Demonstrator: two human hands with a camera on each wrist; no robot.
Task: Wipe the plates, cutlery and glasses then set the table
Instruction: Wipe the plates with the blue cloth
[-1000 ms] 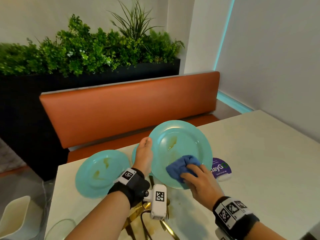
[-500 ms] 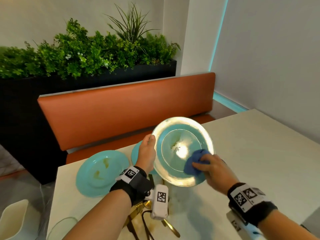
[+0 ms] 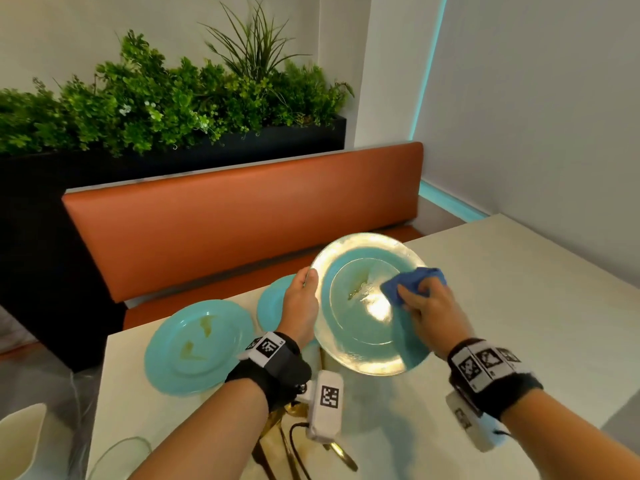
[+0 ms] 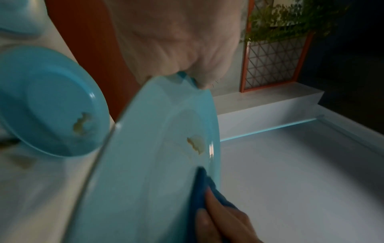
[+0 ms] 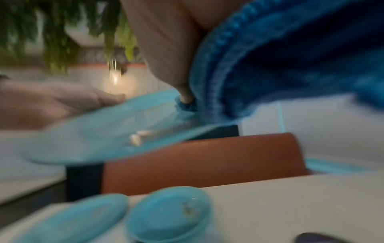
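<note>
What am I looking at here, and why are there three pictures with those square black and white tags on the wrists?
No machine here: a person wears three cameras, one on the head and one on each tagged wrist band. In the head view, the left hand holds a turquoise plate tilted up by its rim, while the right hand presses a blue cloth on it. Two more stained plates, a large one and a small one, lie on the white table.

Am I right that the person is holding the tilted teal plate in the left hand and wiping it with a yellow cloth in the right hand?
Not quite: the cloth is blue, as the head view shows. The left hand does hold the tilted teal plate, and the right hand wipes it.
</note>
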